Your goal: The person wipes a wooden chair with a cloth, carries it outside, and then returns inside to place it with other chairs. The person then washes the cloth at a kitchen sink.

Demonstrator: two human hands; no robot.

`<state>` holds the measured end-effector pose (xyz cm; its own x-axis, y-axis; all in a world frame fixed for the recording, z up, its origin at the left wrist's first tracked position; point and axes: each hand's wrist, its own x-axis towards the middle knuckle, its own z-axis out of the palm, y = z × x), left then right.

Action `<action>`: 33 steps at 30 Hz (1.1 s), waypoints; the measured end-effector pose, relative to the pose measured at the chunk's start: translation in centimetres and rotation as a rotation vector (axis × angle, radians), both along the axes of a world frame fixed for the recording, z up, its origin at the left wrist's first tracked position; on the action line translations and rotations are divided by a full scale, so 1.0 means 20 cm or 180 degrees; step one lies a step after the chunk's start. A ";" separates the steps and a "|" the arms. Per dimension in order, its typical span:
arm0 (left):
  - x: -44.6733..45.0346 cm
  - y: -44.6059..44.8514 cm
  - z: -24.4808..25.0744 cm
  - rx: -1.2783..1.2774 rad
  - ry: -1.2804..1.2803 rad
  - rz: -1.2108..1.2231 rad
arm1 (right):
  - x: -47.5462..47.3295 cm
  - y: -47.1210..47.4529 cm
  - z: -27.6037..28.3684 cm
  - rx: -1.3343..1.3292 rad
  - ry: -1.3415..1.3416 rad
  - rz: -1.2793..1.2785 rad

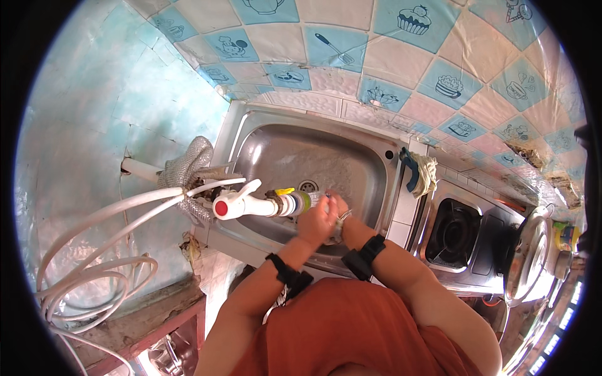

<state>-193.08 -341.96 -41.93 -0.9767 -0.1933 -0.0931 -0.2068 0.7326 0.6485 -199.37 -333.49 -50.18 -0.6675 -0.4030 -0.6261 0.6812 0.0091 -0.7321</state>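
My left hand (318, 220) and my right hand (341, 205) are close together over the steel sink basin (277, 145), at the outlet end of the white plastic tap (251, 205). Water seems to run over them. Each hand's fingers are bent, and they overlap, so whether something small lies between them cannot be told. The tap has a red cap, a lever and a yellow piece on its striped outlet. The round drain strainer (308, 187) shows just beyond my hands. Both wrists wear black straps.
Pale hoses (94, 207) hang at the left, beside a grey mesh cloth (197, 155) on the pipe. A light cloth (423, 174) lies on the sink's right ledge. Further right stand a gas stove (454, 230) and a metal lid (529, 256). A tiled wall rises behind.
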 end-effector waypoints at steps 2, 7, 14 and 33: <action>-0.10 -0.16 -0.17 0.0021 -0.0175 0.0312 | 0.08 -0.03 0.15 -0.0362 -0.1030 -0.0303; -0.23 -0.67 -0.62 -0.1280 0.0386 0.0400 | 0.02 -0.01 0.51 -0.1152 -0.1944 -0.0494; -0.17 -1.02 -0.18 -0.0417 -0.0677 0.1559 | -0.26 0.24 0.28 0.1936 0.1371 -0.0935; -0.04 0.02 0.22 0.1082 0.0247 -0.0855 | -0.05 0.09 -0.05 -0.1181 0.0048 -0.0586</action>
<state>-193.84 -341.65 -37.52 -0.9947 0.0973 -0.0320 0.0206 0.4960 0.8681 -200.43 -331.68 -51.27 -0.7574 -0.4726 -0.4505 0.6360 -0.3782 -0.6726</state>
